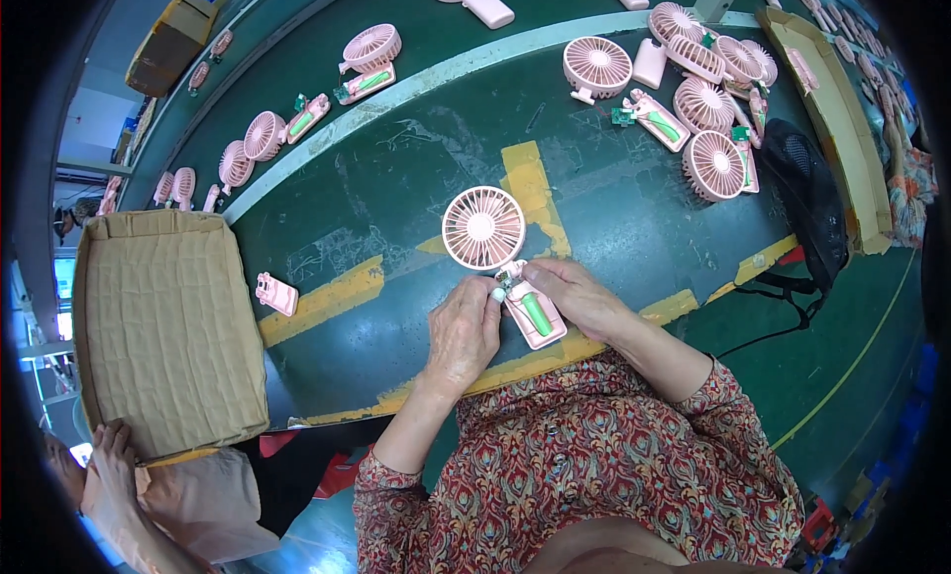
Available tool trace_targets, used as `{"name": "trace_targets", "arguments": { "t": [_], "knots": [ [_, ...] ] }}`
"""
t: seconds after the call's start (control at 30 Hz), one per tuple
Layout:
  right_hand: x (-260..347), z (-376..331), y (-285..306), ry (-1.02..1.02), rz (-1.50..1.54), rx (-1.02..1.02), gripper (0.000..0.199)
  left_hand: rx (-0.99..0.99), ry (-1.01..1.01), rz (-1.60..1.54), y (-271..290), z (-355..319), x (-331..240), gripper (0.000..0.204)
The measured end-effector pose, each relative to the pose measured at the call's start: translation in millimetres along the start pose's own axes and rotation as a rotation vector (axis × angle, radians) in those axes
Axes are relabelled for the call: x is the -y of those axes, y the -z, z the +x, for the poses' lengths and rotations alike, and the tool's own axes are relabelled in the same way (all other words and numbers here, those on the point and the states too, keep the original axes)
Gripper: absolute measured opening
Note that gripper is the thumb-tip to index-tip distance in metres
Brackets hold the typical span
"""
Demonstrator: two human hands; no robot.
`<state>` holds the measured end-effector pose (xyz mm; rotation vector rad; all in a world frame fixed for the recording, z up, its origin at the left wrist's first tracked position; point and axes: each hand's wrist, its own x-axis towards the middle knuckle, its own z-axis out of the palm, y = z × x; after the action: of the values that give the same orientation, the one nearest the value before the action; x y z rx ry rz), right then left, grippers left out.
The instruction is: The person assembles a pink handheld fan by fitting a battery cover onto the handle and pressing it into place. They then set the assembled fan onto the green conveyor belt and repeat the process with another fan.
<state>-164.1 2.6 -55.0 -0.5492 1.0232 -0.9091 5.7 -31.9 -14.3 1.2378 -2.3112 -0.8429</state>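
Note:
A pink handheld fan (482, 228) lies on the green table in front of me, its round head pointing away. Its handle (536, 321) has no cover on this side, so a green battery cell and a small circuit board at the neck show. My left hand (463, 328) pinches the neck from the left; something white sits at the thumb tip. From the right, my right hand (580, 295) has its fingers closed at the same neck, beside the circuit board. What lies between the fingertips is too small to make out.
At left stands a cardboard tray (168, 326), with a loose pink handle shell (277, 294) beside it. Several pink fans (705, 104) pile up at the back right, near a black mesh bag (807, 198). Another person's hand (114, 450) is at lower left.

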Motion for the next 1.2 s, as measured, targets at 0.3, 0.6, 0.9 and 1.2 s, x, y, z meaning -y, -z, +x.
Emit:
{"name": "trace_targets", "arguments": {
  "t": [0.3,0.6,0.9,1.2],
  "knots": [
    [-2,0,3,0.067,-0.175,-0.005,0.036,-0.058,-0.062,0.030,0,-1,-5,0.019],
    [9,-7,3,0.097,-0.108,0.172,0.028,-0.028,-0.280,0.198,0,0,-6,0.036],
    [2,-4,4,0.150,-0.241,0.166,0.025,0.063,-0.297,0.279,3,3,-11,0.036],
    [2,-6,2,0.145,-0.098,0.174,0.028,0.113,-0.322,0.287,4,7,-11,0.031]
  ]
}}
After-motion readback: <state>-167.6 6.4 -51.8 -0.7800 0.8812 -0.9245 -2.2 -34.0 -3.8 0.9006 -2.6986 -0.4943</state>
